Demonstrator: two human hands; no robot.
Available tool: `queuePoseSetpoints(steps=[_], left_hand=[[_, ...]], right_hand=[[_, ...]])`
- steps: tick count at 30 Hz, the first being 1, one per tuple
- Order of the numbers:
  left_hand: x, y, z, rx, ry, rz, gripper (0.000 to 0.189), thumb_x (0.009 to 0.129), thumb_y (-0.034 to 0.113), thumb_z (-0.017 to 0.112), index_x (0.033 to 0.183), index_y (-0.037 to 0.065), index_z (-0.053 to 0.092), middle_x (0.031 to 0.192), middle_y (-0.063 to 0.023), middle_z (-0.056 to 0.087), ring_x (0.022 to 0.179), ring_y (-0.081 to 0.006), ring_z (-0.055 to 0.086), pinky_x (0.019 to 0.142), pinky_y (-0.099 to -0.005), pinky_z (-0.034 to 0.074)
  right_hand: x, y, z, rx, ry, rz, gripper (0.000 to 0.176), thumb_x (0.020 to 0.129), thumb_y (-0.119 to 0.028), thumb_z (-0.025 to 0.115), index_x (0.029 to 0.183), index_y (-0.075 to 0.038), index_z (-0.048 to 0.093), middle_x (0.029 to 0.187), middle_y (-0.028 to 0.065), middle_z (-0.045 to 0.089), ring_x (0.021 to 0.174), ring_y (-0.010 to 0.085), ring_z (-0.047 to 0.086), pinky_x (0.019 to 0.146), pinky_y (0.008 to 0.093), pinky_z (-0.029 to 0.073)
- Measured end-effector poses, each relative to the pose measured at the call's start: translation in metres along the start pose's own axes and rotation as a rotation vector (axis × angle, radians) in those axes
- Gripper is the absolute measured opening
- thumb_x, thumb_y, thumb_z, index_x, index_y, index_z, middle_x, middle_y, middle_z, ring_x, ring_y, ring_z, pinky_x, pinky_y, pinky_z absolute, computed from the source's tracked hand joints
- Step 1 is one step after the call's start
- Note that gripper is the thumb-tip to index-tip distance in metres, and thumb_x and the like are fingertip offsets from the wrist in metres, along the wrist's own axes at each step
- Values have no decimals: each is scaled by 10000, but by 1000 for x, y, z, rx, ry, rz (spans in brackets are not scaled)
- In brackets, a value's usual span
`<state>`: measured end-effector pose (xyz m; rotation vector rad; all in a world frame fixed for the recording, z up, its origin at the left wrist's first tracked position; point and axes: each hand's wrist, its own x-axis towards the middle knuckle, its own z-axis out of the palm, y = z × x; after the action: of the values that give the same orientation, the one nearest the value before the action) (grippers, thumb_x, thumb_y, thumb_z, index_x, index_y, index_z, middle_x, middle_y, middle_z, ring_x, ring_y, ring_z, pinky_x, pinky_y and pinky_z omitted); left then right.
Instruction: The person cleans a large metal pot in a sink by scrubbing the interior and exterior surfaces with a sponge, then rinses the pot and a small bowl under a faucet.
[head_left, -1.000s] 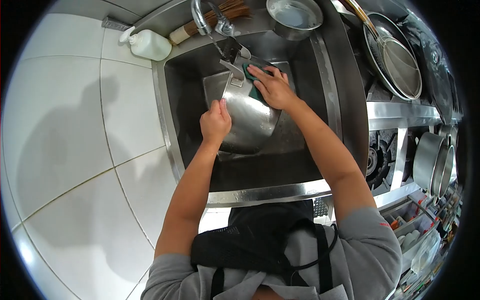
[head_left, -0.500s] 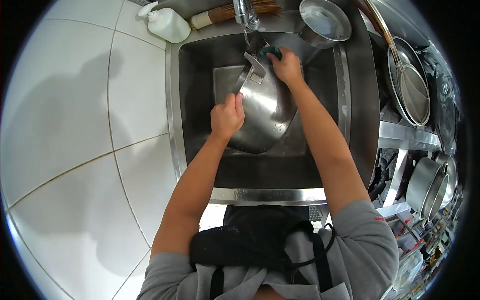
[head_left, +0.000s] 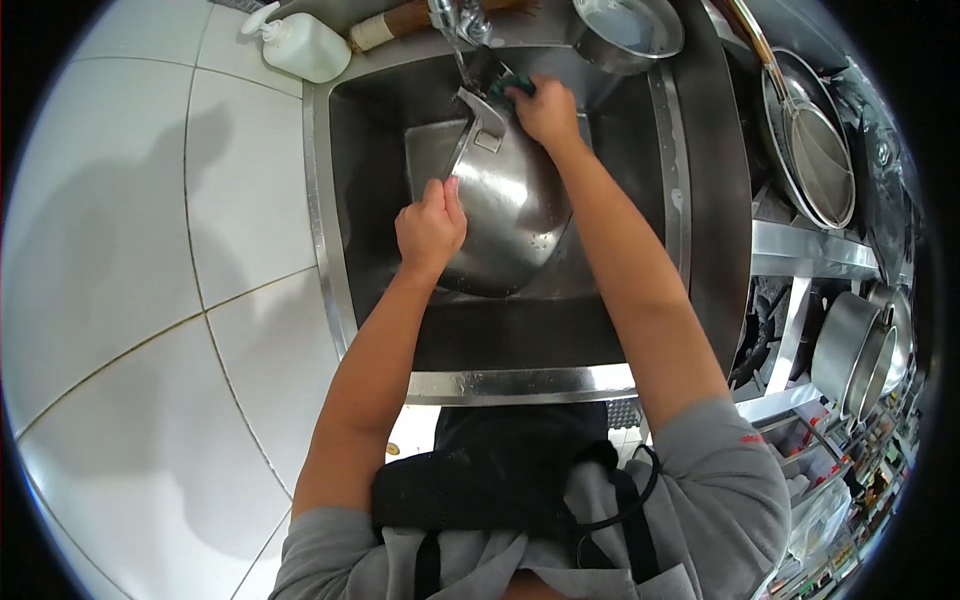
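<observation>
A large steel pot [head_left: 508, 215] lies tilted on its side in the metal sink [head_left: 480, 386], its outer wall facing up. My left hand [head_left: 432, 228] is closed round the pot's rim on the left. At the pot's upper end, my right hand [head_left: 545, 108] pinches a dark green scouring pad [head_left: 514, 85] against or close beside the wall. The pot's metal handle [head_left: 484, 115] sticks out between my hands, below the faucet [head_left: 462, 20]. Water runs from the spout near the handle. The pot's inside is hidden.
A white pump bottle [head_left: 305, 46] and a straw brush [head_left: 400, 22] lie behind the sink. A small pot [head_left: 628, 35] stands at the back right corner. Strainers [head_left: 820, 150] and more pots [head_left: 845, 345] are at the right, by a stove. White tiles [head_left: 100, 230] lie left.
The whole view has shifted, so the sink and pot appear slightly farther left and up. Both hands keep their hold, with little visible change against the pot.
</observation>
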<state>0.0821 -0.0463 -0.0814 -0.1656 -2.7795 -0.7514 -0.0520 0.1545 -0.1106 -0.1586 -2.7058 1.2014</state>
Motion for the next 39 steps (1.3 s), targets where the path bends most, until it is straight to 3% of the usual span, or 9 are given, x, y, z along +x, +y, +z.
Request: queuePoseSetpoints(steps=[5,7,10,14,17,22,28,34,39], left_hand=[[-3,2,-4,29,-2,1,345,986,271,534,715,59,507,550,-195,565,526,-430,588,469,-512,452],[4,0,-4,14,6,11,345,986,272,536,716,58,506,550,-197,565,528,-432,587,468,-514,450],[1,1,0,-45,0,6,341,985,265,539,717,57,503,554,-201,564,528,-436,583,467,-518,444],[4,0,-1,-17,29,25,338,979,263,547,711,63,501,526,-181,560,491,-418,579,447,-501,450],[5,-3,-1,-21,41,44,337,978,260,549,710,62,501,527,-183,558,492,-417,579,447,-502,449],[6,-1,-2,-67,11,9,332,981,249,547,714,55,506,561,-210,559,531,-435,581,463,-520,437],[9,-2,-1,21,8,10,335,980,258,545,714,57,512,563,-210,564,537,-443,581,472,-517,446],[13,-1,0,1,-6,45,352,985,263,535,702,56,513,563,-210,563,536,-438,581,478,-518,448],[-37,-4,-2,-55,61,124,364,979,267,544,680,65,491,497,-175,547,455,-405,568,431,-493,449]], right_hand=[[6,-12,-3,-38,-30,27,344,814,-299,736,983,-6,670,935,252,678,936,456,637,810,513,499],[17,-23,9,-43,119,-67,347,816,-317,731,976,-16,673,941,247,681,937,450,641,816,513,499],[4,-11,5,56,47,96,327,822,-322,728,969,-35,678,922,238,680,921,443,644,800,521,495],[8,-9,-1,19,-40,85,298,824,-320,730,949,-53,684,908,227,682,910,431,648,784,519,492],[27,-20,7,-52,160,-102,280,822,-315,740,927,-59,696,903,216,689,911,413,655,780,500,495],[-3,1,-13,82,-33,136,280,818,-320,749,900,-58,690,900,204,694,917,405,654,789,496,497],[25,-16,8,-1,86,25,313,810,-351,743,874,-53,675,915,227,683,922,440,633,786,492,500],[-13,18,-9,31,72,181,312,802,-296,721,991,-51,685,943,248,679,903,469,634,783,507,508],[-92,0,-34,-78,122,150,343,831,-198,656,1139,-50,640,1176,194,636,1146,392,564,981,464,427]])
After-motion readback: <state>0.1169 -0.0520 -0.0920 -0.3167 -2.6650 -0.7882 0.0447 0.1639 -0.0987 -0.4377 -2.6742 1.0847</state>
